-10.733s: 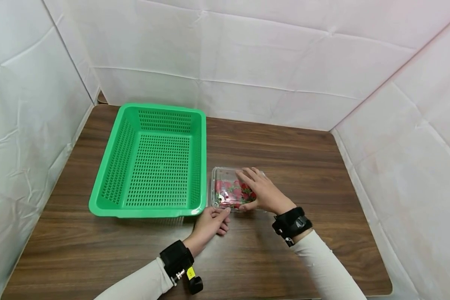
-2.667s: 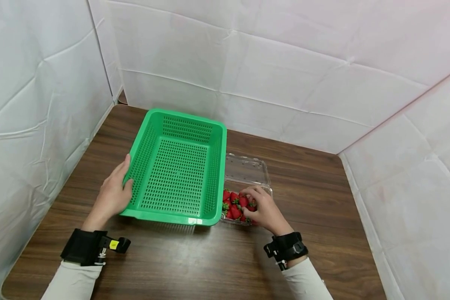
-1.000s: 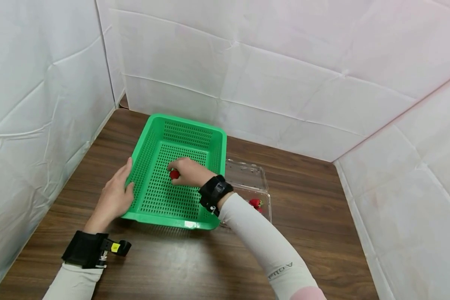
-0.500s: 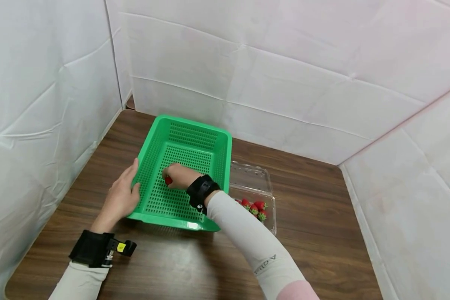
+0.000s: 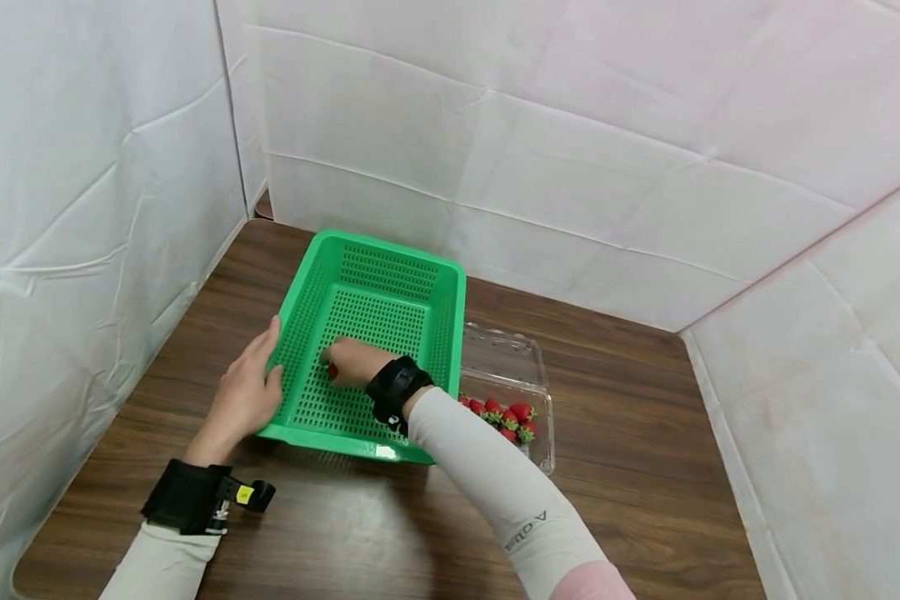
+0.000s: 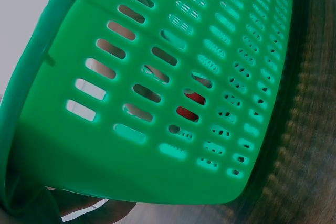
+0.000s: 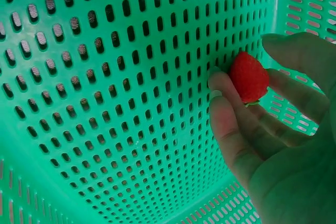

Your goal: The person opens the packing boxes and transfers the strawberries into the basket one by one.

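Our right hand [image 5: 356, 364] has its fingers curled loosely round one berry [image 7: 249, 77], inside the basket [image 5: 322, 441]; whether it touches the basket's floor we cannot tell. In the right wrist view its long axis runs nearly upright, leafy end down. Our left hand [image 5: 246, 400], farther from it, rests at the basket's left rim, thumb and fingers spread. Other berries [image 5: 522, 412] lie in the box [image 5: 545, 446], just right of the basket.
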Demonstrator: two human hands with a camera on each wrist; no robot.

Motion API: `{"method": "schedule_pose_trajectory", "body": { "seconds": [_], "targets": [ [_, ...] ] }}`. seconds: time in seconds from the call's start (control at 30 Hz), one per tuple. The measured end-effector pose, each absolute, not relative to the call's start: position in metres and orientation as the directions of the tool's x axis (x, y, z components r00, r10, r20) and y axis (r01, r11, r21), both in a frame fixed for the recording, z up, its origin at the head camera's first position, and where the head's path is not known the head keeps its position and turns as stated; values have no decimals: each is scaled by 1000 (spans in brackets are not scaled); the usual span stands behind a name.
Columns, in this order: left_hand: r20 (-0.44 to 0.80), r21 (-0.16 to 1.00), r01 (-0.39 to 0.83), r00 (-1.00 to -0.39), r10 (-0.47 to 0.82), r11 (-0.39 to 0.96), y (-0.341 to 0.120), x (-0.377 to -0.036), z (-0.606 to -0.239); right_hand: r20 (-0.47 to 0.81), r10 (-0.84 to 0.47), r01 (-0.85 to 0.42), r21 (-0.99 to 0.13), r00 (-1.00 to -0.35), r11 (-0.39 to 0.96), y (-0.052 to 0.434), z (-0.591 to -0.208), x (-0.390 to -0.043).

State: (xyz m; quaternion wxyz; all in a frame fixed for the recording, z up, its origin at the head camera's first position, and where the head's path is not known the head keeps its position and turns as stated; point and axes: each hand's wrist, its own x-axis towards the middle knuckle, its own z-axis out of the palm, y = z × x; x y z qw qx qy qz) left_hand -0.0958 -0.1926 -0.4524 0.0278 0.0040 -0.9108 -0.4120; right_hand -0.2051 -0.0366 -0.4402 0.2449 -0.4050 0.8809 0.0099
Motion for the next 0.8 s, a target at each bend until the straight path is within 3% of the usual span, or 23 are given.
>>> {"method": "schedule_pose_trajectory", "body": {
  "seconds": [0.23,0.43,0.63,0.8],
  "targets": [
    [44,748,14,-999,-30,664,-192,-95,-451,-470,-710,-736,-170,-524,656,-35,-435,-204],
    [39,744,12,-999,-26,668,-192,-95,-453,-470,-732,-721,-249,-494,646,-31,-418,-201],
    [37,746,17,-999,-16,665,-192,-96,-453,-393,-776,-693,-361,-494,624,-16,-389,-192],
    [43,752,16,-999,-25,659,-192,-96,-453,-312,-797,-697,-388,-517,603,0,-370,-185]
  ]
}}
